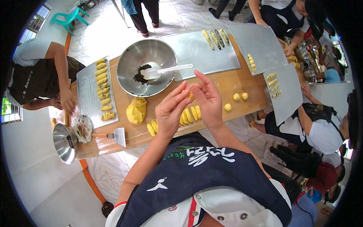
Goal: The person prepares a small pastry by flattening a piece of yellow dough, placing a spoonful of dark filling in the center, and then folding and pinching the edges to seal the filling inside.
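My left hand and my right hand meet above the table, pinching a small piece of yellow dough between their fingers. Most of that piece is hidden by the fingers. Below my hands lies a row of yellow dough strips, partly covered by my left hand and wrist. A large lump of yellow dough rests to the left of them. Three small dough balls, one of them nearest me, sit on the table to the right of my right hand.
Beyond my hands stands a steel bowl with dark filling and a white spatula. Trays hold shaped dough. A dough scraper lies near the front edge. People work at both ends.
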{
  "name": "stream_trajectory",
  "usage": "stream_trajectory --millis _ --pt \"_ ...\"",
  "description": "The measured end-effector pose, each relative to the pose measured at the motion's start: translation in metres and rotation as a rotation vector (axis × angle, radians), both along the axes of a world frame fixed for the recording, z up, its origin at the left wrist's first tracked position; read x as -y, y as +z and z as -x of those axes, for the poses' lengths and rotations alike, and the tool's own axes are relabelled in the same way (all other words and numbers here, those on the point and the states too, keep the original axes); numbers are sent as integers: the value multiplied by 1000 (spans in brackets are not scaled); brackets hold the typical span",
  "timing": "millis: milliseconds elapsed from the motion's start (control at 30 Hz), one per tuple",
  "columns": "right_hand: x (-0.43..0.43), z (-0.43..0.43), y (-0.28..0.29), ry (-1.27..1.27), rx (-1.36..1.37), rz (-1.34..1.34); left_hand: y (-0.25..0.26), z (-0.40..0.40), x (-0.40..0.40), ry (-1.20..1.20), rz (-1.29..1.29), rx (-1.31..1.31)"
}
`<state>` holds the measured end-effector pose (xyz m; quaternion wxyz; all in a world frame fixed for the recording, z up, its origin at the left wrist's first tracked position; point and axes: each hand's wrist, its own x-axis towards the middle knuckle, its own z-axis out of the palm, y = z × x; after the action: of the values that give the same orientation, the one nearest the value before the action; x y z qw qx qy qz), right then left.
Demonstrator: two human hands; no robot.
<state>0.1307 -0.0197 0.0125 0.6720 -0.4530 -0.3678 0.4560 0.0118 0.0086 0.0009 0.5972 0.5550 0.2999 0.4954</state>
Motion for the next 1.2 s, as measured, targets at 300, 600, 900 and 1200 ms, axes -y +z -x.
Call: stream_trajectory --millis 300,600,900,1200 --pt "2 1 -4 33 14 8 12 -5 -8 72 285 162" --pt "1 -5 0 28 -23 -33 1 5 -12 -34 169 19" --pt "6 3 2 -104 403 -53 -2 4 -17 165 354 137" --pt "3 7 4 -81 663 -160 -2 0 -15 103 285 130"
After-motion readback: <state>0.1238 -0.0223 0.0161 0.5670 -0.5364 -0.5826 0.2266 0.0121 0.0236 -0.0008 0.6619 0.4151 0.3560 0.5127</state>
